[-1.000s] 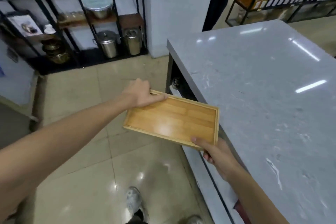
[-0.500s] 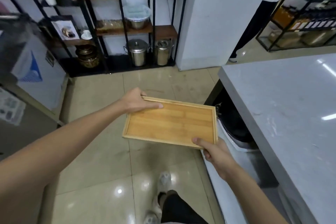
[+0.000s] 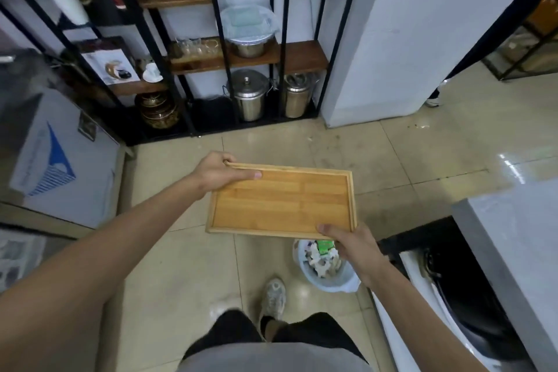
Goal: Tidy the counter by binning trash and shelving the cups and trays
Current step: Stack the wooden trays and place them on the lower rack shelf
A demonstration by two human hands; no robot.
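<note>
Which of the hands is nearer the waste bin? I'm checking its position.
Right. The right hand overlaps the waste bin in view; the left hand grips the wooden tray at its far corner.

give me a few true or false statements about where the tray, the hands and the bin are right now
1. Both hands hold the wooden tray. True: the left hand grips its far left corner, the right hand its near right corner.
2. The tray carries cups. False: it is empty.
3. The tray rests on the counter. False: it is held in the air over the floor, left of the counter.
4. A trash bin with rubbish in it stands on the floor below the right hand. True.
5. The shelf unit ahead is bare. False: it holds cups, glasses and metal pots.
</note>
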